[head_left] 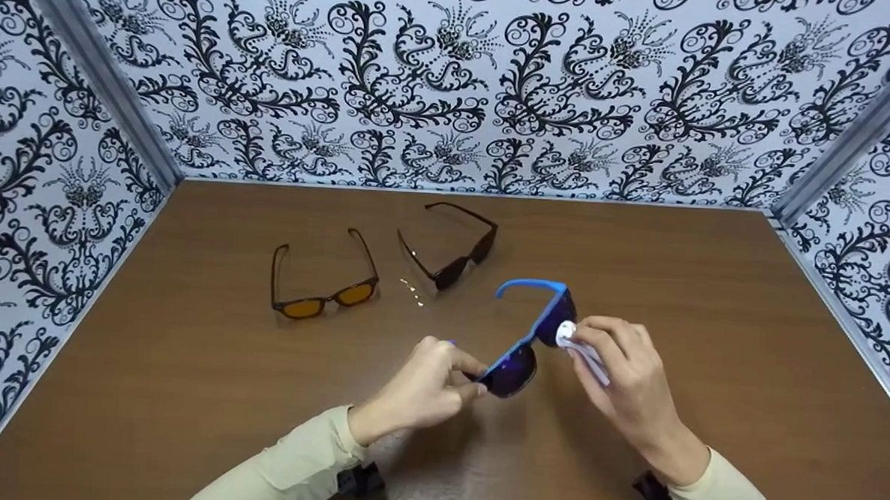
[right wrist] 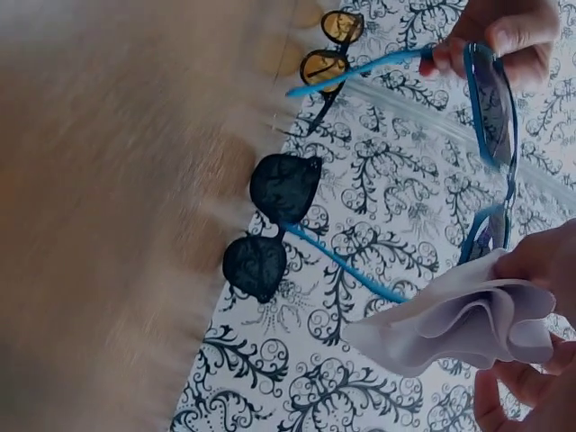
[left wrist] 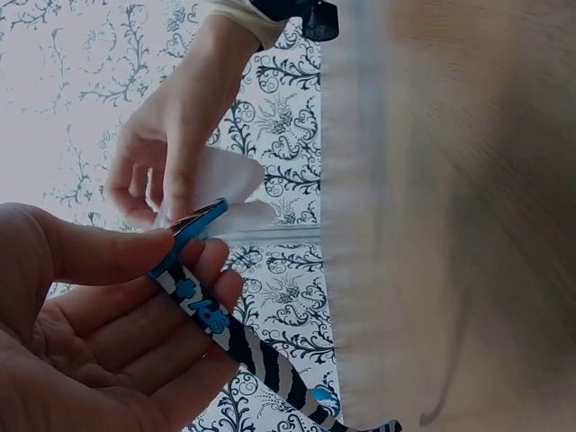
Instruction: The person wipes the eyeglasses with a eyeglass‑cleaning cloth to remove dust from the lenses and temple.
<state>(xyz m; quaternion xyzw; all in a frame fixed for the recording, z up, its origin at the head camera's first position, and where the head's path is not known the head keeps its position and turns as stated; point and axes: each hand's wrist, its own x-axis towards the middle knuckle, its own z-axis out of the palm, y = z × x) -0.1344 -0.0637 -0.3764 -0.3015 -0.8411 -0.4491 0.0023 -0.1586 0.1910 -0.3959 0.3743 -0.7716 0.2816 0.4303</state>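
Observation:
My left hand pinches a pair of blue-framed sunglasses at one hinge corner, holding them above the table. Their lenses are dark purple, and in the left wrist view the temple arm shows a black-and-white striped outer side with blue lettering. A folded white cloth is gripped between the thumb and fingers of my right hand. The cloth lies right at the far lens of the sunglasses, and part of that lens is hidden behind cloth and fingers.
Black glasses with orange lenses rest on the brown table, arms unfolded, at the left. Black sunglasses with dark lenses lie beyond the blue pair. Small bright specks show between them. Patterned walls enclose the back and sides.

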